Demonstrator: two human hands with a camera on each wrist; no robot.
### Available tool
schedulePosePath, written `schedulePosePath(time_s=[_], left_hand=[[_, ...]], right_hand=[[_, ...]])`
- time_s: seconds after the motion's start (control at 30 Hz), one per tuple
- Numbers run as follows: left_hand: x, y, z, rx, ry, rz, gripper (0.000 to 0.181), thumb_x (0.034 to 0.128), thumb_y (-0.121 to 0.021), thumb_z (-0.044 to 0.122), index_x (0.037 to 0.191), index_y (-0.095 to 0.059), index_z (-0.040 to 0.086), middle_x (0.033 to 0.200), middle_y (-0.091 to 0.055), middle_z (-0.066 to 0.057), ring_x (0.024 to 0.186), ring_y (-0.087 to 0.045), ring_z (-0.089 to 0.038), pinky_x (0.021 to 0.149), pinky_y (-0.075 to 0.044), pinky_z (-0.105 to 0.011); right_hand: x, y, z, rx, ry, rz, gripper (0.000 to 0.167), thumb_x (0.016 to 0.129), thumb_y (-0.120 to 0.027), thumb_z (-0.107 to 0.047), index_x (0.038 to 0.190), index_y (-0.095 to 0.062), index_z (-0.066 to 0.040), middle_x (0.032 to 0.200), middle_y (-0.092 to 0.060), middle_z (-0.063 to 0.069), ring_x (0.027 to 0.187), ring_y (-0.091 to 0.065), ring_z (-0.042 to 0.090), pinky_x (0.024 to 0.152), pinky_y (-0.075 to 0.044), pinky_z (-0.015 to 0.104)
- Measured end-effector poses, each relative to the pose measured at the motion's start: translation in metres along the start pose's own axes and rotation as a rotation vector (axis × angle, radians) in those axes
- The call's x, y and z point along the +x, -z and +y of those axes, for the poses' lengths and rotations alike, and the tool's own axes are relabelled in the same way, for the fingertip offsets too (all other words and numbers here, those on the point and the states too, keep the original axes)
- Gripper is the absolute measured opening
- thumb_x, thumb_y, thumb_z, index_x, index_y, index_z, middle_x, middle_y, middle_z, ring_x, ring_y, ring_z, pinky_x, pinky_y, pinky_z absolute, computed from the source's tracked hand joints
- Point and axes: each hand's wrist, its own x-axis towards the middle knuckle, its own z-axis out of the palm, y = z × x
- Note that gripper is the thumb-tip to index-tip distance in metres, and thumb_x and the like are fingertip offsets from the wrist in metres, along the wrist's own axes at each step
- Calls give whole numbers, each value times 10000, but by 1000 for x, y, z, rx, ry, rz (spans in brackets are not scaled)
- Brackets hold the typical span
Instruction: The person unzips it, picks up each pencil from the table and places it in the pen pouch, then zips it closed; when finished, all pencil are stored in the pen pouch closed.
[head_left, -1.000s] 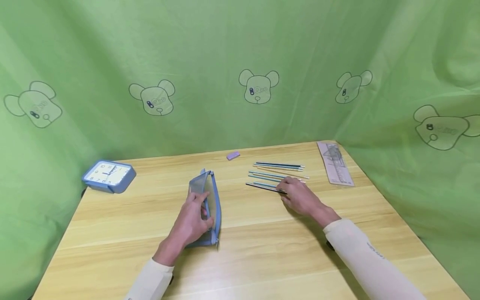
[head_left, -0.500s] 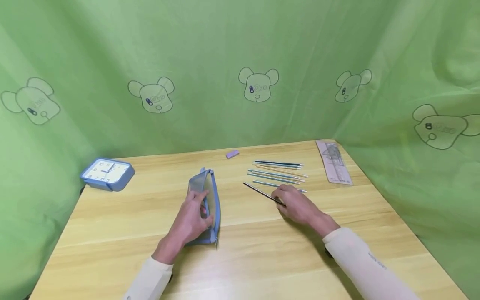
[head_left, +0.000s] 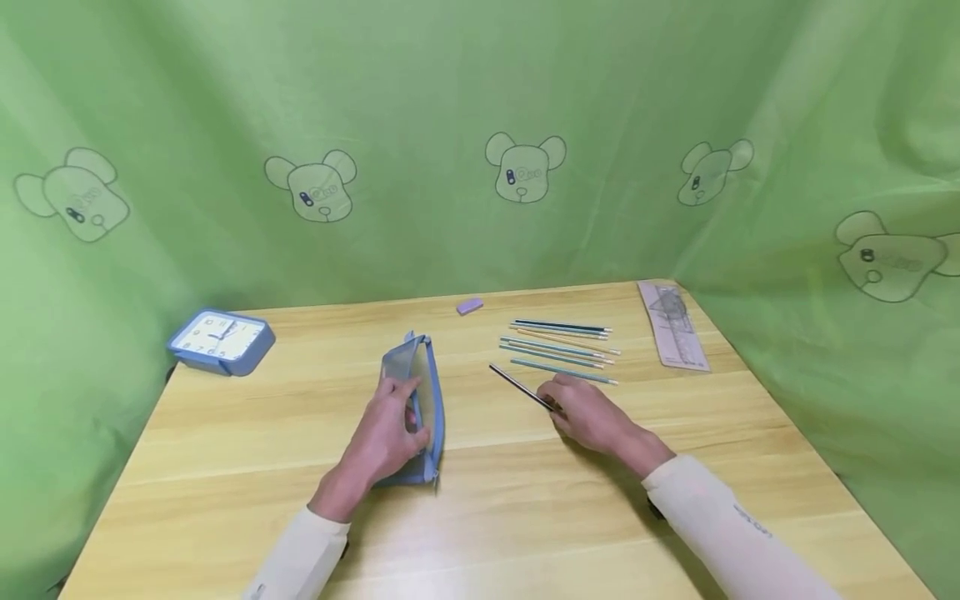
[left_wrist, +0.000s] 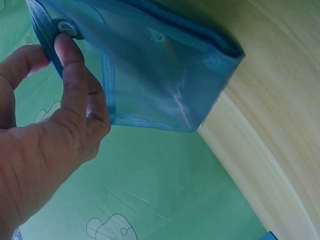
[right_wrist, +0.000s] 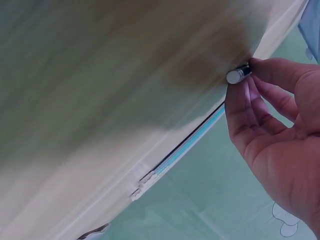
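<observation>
A blue mesh zippered pencil case (head_left: 433, 392) stands on the table with its mouth unzipped. My left hand (head_left: 381, 433) pinches the case's edge between thumb and fingers, seen closely in the left wrist view, where the mesh pouch (left_wrist: 155, 75) looks see-through. Between the thumb and fingertips of my right hand (head_left: 588, 412) is a black pencil (head_left: 517, 385), its far end pointing up and left toward the case. The pencil's white end (right_wrist: 234, 77) shows in the right wrist view. Beyond that hand, several blue, dark and yellow pencils (head_left: 558, 351) lie in loose rows.
A blue-framed clock (head_left: 222, 342) stands at the table's left. Near the back edge lies a purple eraser (head_left: 469, 307). A clear ruler set on a pink sheet (head_left: 675, 327) is at the back right. Green curtain (head_left: 420, 250) surrounds the wooden table (head_left: 480, 533).
My right hand has drawn the black pencil out from the front of the row, nearer to me and slightly left, turning it aslant. The left hand keeps its hold on the case.
</observation>
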Motion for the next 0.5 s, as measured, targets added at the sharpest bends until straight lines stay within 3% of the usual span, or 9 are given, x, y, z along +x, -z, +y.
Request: schedulePosePath(time_s=[0.17,0.5], left_hand=[[2,0,1,-2,2,-4,839,850,-833,7,1598,-455,-26,1308,-532,-158,947,-586,-154,696,-552,-219],[1,0,0,-4,4,0,835,845,-836,0,1591,-462,-33,1316,-531,-162,949,-593,-158,699,-552,-214]], right_hand=[[3,-1,-2,8,10,17,220,907,-753,71,1081,-761,-65,993,-725,57,908,-682,175,796,-633,355],[4,-3,-13,76,-46,-10,434,830,-731,134,1241,-728,-6,1012,-716,95,873,-661,190,757,-620,337]])
